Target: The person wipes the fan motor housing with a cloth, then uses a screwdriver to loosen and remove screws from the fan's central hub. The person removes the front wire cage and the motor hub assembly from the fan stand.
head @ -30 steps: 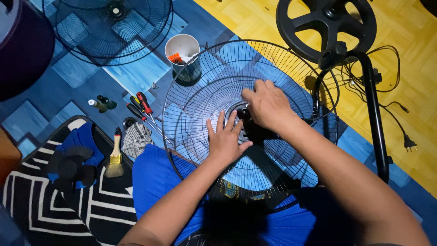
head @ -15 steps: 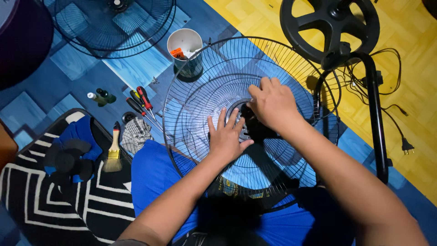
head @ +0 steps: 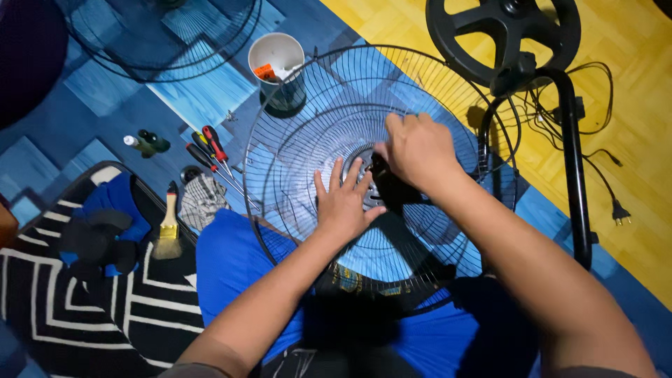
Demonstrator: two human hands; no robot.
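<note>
Under our palms lies the wire fan guard [head: 308, 133], propped on our lap. Our left hand [head: 344, 203] rests flat on it, fingers spread wide; our right hand [head: 418, 150] curls around the black hub [head: 389, 187] at its middle. Beyond our left hand lie screwdrivers [head: 210, 155], then a white cup [head: 278, 63].

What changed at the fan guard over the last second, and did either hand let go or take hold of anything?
Little changed. The right hand stays curled over the dark hub part at the centre of the wire fan guard, shifting only slightly; the left hand stays flat, fingers spread, on the wires beside it. Nothing was let go or newly taken. The whole view slid a little as the head moved. The screwdrivers, paintbrush and white cup lie as before.
</note>
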